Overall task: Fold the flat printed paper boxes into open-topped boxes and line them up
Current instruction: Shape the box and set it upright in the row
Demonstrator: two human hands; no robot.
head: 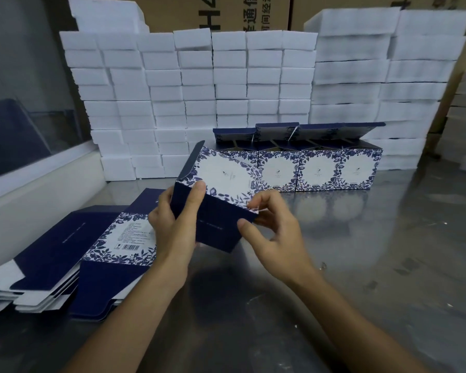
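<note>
A wall of stacked white foam blocks is seen across the back of a reflective metal table, with brown printed cartons rising behind it. At the left of the table, a pile of flat printed boxes is laid out, dark blue with a floral panel and a barcode facing up. In front of the foam, a row of folded boxes is lined up side by side, touching one another, their tops open and their lid flaps standing up behind. A half-folded box is held tilted above the table at the centre, just in front of the left end of the row, its floral face turned up and its dark blue side turned toward the camera. Its left edge is gripped by the left hand, thumb across the blue side. A small white flap at its right corner is pinched by the curled fingers of the right hand.
</note>
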